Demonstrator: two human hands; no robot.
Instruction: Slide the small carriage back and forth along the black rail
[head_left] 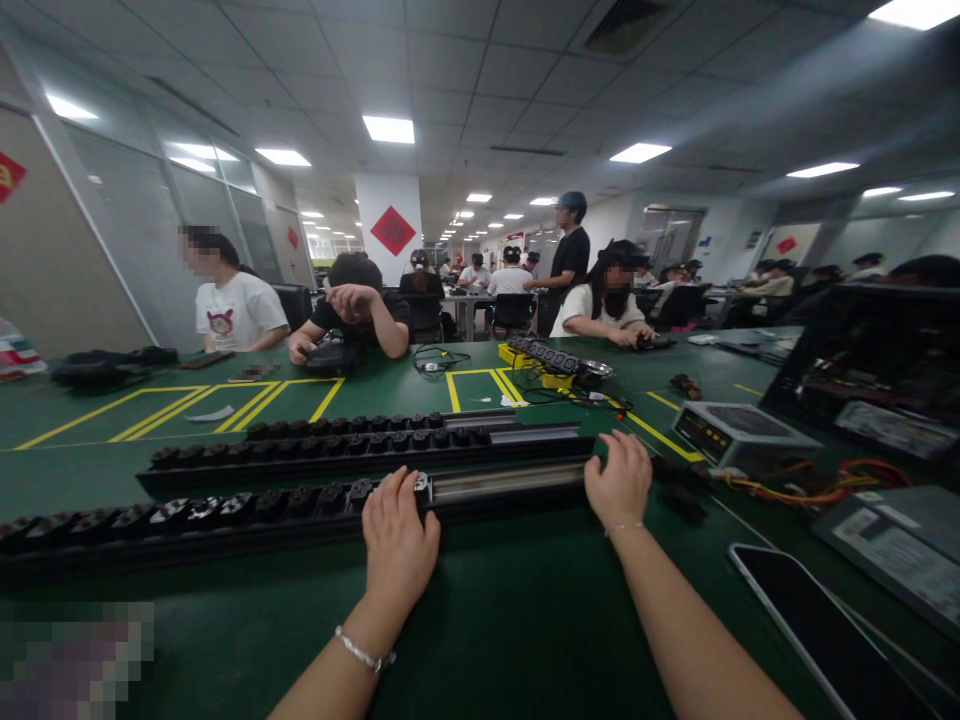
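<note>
Item: near power strip, long, black, with a row of sockets. It lies lengthwise across the green table, nearest the person of three like strips. Its left end runs out of the picture and its right end lies under the right hand.

Left hand: palm down on the strip at about two thirds along from the left. The fingers are spread a little and laid flat over the top face, covering the last sockets before the plain metal length. Nothing is gripped. There is a beaded bracelet at the wrist.

Right hand: set on the strip's right end, fingers bent forward and down over it. Whether they close round the end cannot be told, as the fingertips are hidden behind the hand.

Adjacent: middle strip and far strip, parallel and just beyond. A grey power supply unit sits to the right, with coloured wires trailing from it. A dark phone lies near the right forearm, its lower corner cut off by the frame.

Obscured: the strip's end cap and any cable. The lower left corner of the picture is pixelated.
</note>
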